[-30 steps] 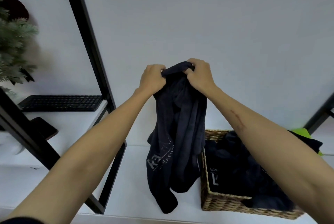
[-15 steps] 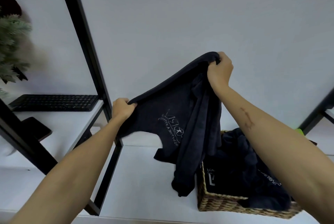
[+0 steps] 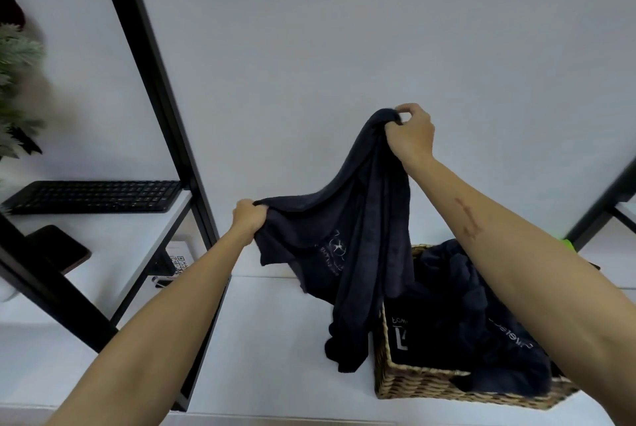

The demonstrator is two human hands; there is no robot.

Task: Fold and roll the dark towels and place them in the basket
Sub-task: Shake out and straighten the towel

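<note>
Change since one second ago: both hands then bunched together at the top of one dark towel [image 3: 358, 219], held in a narrow hanging bundle. Now drawn apart. Left hand [image 3: 248, 217] lowered and moved out to the left, fingers curled tight round one corner. Right hand [image 3: 411, 131] raised, thumb and fingers pinching the opposite end at the highest point. Upper edge of the cloth now stretched on a slope between the two grips; remainder hanging in loose folds, lowest end dangling just above the white desk [image 3: 275, 339], just beside the left wall of the wicker basket [image 3: 406, 384].

Meaning for the task, as a judgement: towel opened out in the air, not yet flat. Spreading step in hand; folding and rolling not yet begun; task at an early stage.

Count:
- Dark towels held: one, with a pale printed logo.
- Dark towels in the basket: a crumpled, unrolled heap with pale lettering on two places; at least two likely, exact number not distinguishable.
- Rolled towels: none visible.
- Baskets: one.
- Hands: two, both gripping the same towel.
- Keyboards [image 3: 96, 197]: one, on the side shelf.
- Phones [image 3: 56, 248]: one, dark, on the same shelf.
</note>
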